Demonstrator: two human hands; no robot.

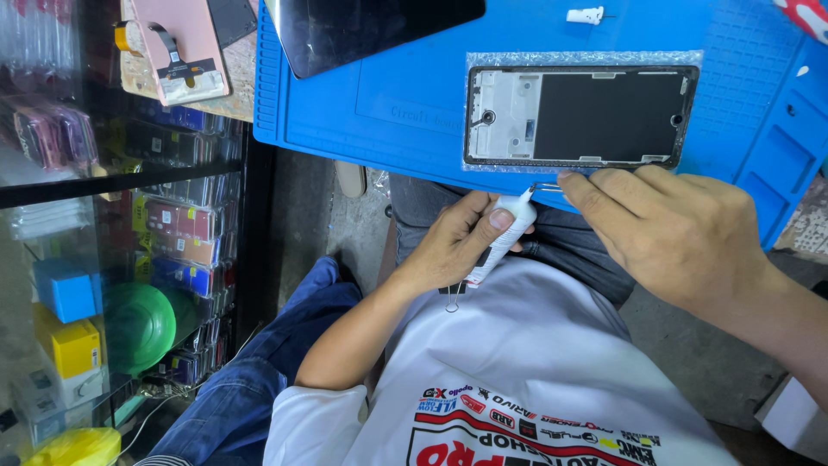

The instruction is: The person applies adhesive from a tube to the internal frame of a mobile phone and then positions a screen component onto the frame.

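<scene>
Just off the near edge of the blue work mat (388, 129), over the lap: left hand (457, 246) wrapped round a small white tube (509, 226), nozzle up; right hand (681, 233) pinching a thin metal pin (545, 186) at the nozzle tip. Looks like clearing or piercing the nozzle. Next calls for a steady tube and a light, straight push, no squeezing. Tube slim, white with a dark label, mostly hidden by fingers. On the mat beyond, near its edge, a phone frame (580, 116) on clear film; toward the far edge, a dark glass panel (371, 30) and a small white cap (586, 15).
</scene>
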